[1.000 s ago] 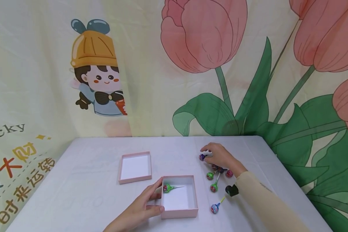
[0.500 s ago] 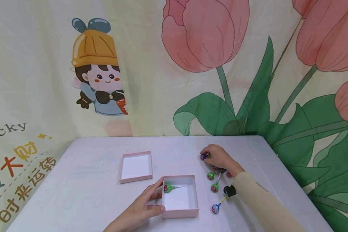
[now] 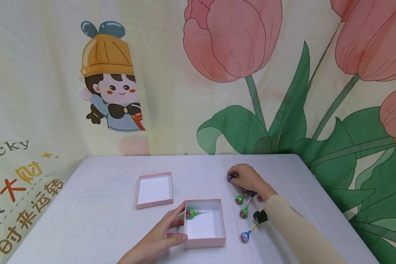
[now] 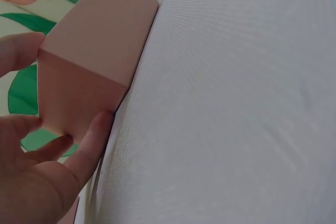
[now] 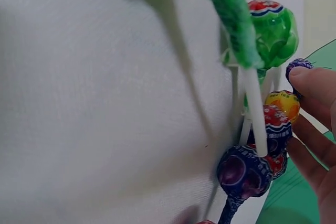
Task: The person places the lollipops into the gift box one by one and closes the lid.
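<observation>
On the table, a pink box (image 3: 204, 242) stands with its white inside facing up. A green-wrapped lollipop (image 3: 190, 214) lies inside it, by the left wall. My left hand (image 3: 168, 230) holds the box's left side, thumb near the front corner and fingers along the wall; the left wrist view shows its fingertips (image 4: 102, 121) against the pink side. Farther back on the right, my right hand (image 3: 249, 179) pinches a purple-wrapped lollipop (image 3: 230, 177) between thumb and fingers. Below that hand lies a cluster of lollipops, partly hidden by it, including a dark purple one (image 5: 244, 171) and a yellow one (image 5: 283, 103).
A shallow pink lid (image 3: 154, 190) lies behind and left of the box. Right of the box are two green lollipops (image 3: 244, 213) and a blue one with a yellow stick (image 3: 245, 237). A printed tulip curtain (image 3: 171, 110) hangs behind the white table (image 3: 95, 205).
The right hand's fingers have closed on the purple lollipop, which sat at its fingertips a second ago. The left hand and the box stay in place.
</observation>
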The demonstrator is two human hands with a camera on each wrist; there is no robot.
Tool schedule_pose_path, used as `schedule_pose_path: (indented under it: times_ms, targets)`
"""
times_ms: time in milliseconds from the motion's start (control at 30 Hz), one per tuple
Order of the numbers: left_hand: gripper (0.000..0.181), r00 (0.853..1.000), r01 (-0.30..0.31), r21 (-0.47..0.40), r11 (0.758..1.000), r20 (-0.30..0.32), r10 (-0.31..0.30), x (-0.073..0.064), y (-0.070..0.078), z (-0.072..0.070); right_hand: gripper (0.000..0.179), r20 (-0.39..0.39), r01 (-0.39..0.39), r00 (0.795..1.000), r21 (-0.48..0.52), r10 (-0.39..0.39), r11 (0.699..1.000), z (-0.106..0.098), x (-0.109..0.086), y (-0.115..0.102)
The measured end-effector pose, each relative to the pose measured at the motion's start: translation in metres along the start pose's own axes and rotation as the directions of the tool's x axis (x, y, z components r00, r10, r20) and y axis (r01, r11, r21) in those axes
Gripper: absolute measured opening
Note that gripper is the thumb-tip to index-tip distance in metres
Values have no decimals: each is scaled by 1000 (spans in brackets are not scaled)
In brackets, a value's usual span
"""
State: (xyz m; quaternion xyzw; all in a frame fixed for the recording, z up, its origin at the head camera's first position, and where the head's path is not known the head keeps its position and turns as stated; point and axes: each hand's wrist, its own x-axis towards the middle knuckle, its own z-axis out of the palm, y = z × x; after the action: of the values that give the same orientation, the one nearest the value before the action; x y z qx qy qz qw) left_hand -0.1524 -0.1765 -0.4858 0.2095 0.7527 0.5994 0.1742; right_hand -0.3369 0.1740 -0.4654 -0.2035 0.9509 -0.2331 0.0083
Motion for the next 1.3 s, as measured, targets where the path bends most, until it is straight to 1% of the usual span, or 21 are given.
schedule_pose_path:
  times_ms: [100,233,467,600,833,1033,1300]
  targets:
    - [88,1000,3,-1,1000,1,-3,0,-2,0,25,-18,12,1000,6,-12,1000,-1,0,-1]
    - [88,1000,13,4,1000,-2,-13,1,-2,0,26,-35,47,998,10,-47,999,-4,-1,-7]
    - [88,1000,18,-5,1000,1,-18,0,0,-1,27,-39,73,997,6,-73,997,-12,-4,-23]
    - [88,1000,27,-4,1000,-5,-27,0,-1,-1,24,-35,86,996,-2,-86,996,-17,-7,-32]
    - [88,999,46,2,999,-8,-46,1,-1,0,20,-42,138,990,-6,-138,990,-24,-17,-48]
    - [87,999,31,7,999,-10,-31,1,-2,0,22,-32,157,987,30,-156,987,-27,-29,-62]
    - [88,999,40,9,999,-14,-40,2,-2,0,22,-47,239,970,41,-237,970,-29,-39,-77]
